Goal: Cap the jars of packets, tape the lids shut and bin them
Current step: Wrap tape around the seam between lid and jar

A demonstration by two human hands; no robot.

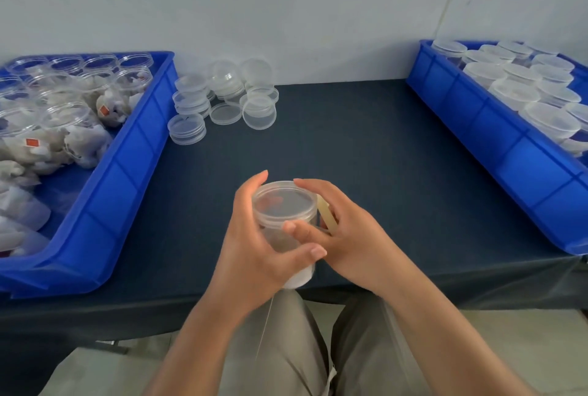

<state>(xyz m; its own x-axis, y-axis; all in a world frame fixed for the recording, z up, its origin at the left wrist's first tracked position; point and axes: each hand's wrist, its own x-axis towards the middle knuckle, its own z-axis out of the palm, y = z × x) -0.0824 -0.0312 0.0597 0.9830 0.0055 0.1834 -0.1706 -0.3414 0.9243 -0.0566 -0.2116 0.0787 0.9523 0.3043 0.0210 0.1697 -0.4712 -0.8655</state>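
Both hands at counter (366, 147) near edge: left hand (254, 246) wraps capped jar (284, 220), thumb across front; right hand (343, 230) curled on jar's right side, pinching tape strip (327, 215).

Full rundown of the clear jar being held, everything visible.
The clear round plastic jar is upright near the front edge of the dark table, its translucent lid on. The left hand wraps its near and left side; the right hand touches its rim and right side, where a tan tape strip runs down. Contents look whitish with a red spot, blurred.
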